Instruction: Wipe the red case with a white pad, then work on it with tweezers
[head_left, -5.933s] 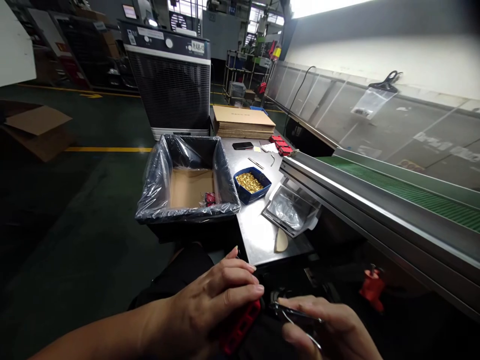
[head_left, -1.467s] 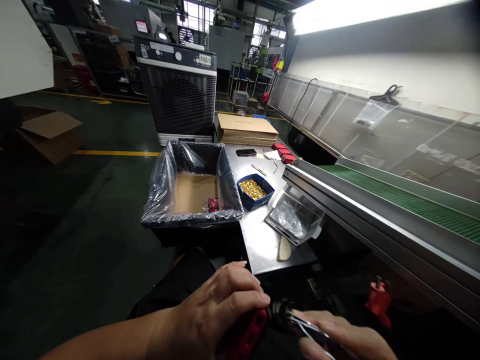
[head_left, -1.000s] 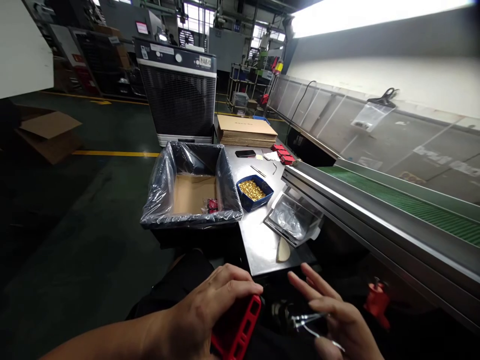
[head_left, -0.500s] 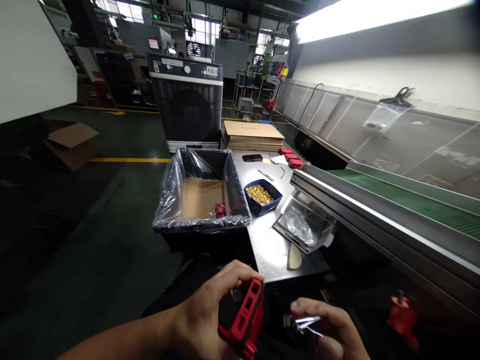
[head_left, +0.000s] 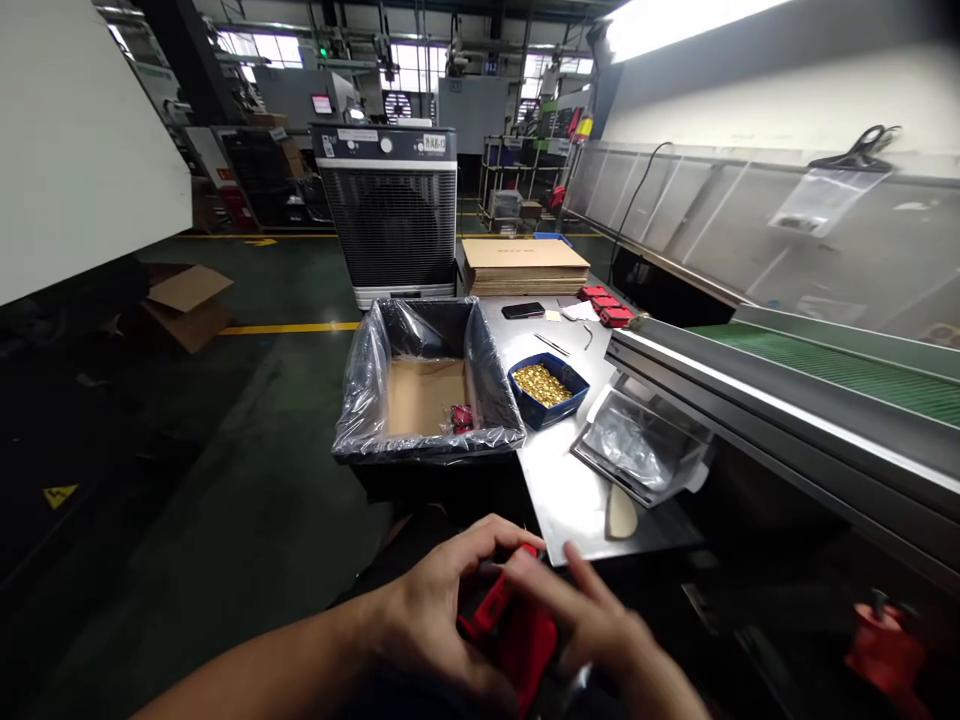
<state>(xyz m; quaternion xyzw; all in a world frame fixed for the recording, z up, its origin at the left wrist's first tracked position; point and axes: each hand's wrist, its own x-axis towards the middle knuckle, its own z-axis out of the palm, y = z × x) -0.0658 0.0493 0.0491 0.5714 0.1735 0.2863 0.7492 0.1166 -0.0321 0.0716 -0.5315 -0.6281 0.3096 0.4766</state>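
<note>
My left hand [head_left: 442, 590] is wrapped round a red-and-black plastic case [head_left: 534, 640], held low in front of my body. My right hand [head_left: 600, 620], smeared by motion, lies over the case's right side, with its fingers reaching across the top edge. Beneath the right palm shows a small shiny glint; whether the hand grips that piece is unclear. Ahead stands a black bin [head_left: 346, 445] lined with clear plastic, with cardboard and a bagged red item [head_left: 461, 418] inside. A blue tray [head_left: 534, 412] of small gold-coloured metal parts [head_left: 541, 384] sits on the metal table [head_left: 559, 500].
A clear-lidded box [head_left: 637, 450] and a beige oval piece [head_left: 621, 512] lie near the table's front. Farther back are stacked cardboard [head_left: 525, 265], a phone [head_left: 523, 310] and red cases [head_left: 611, 312]. The conveyor [head_left: 840, 365] runs along the right; an air cooler [head_left: 390, 215] stands behind the bin.
My right hand has moved left onto the red-and-black case; the shiny metal clip it held in its fingertips is now mostly hidden. The left hand keeps its hold. The view has swung slightly left.
</note>
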